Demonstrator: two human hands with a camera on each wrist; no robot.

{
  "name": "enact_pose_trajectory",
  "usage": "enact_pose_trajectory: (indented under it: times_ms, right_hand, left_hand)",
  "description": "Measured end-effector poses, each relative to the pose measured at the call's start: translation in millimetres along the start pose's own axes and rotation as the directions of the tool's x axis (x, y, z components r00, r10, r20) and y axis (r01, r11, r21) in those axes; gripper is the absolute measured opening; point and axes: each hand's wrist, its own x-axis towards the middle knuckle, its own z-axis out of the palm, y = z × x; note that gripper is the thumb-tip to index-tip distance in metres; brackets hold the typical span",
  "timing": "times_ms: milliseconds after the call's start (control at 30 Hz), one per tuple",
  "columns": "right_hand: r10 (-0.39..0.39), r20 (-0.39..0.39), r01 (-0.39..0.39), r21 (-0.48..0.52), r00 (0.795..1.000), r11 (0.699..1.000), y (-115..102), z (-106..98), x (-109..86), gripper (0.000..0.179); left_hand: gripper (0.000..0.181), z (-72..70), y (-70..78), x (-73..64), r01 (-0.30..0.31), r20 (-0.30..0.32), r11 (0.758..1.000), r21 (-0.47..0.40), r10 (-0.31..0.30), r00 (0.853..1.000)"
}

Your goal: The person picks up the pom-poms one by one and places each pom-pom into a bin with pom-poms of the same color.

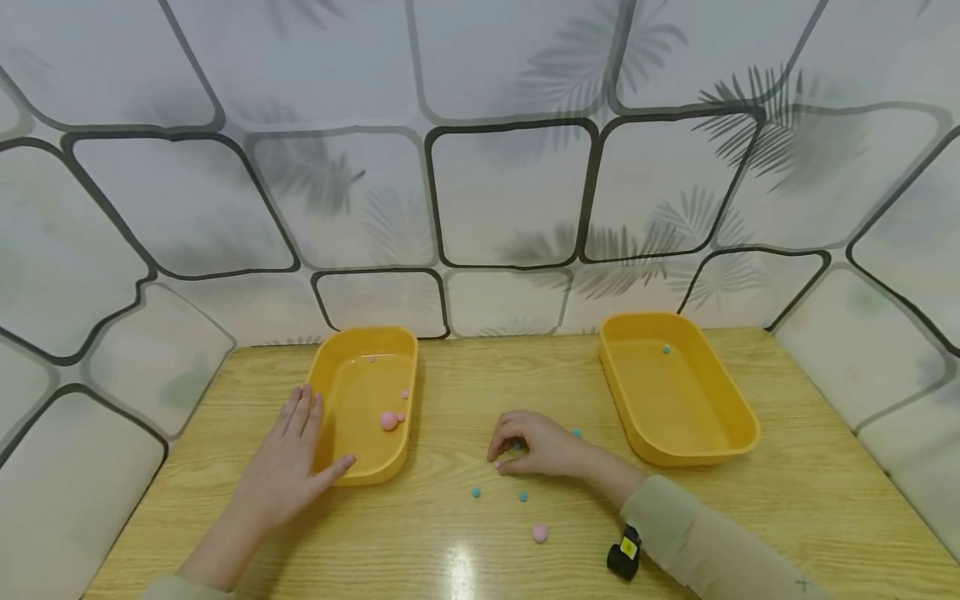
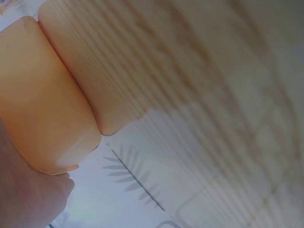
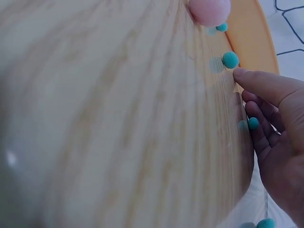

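My left hand lies with straight fingers along the left side of a yellow tray, thumb over its near corner. In that tray are several pink pom-poms, the largest near its right wall. Over the middle of the table, my right hand pinches a tiny pink pom-pom between thumb and forefinger. Around it lie several teal pom-poms, one to the left and another just in front. A bigger pink pom-pom sits nearer. In the right wrist view a teal pom-pom appears beside the thumb tip.
A second yellow tray stands at the right with one teal pom-pom in it. A black strap piece with a yellow label hangs by the right sleeve. A patterned wall closes off the table's back.
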Motion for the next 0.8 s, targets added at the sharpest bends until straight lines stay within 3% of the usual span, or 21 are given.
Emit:
enact_pose_trajectory:
  times_ms: [800]
  right_hand:
    - [-0.003,-0.024,0.003,-0.019,1.0,1.0,-6.0,0.0,-0.4,0.006]
  left_hand:
    - [0.097,-0.9,1.7,-0.6,0.008,0.023,1.0,0.0,-0.008,1.0]
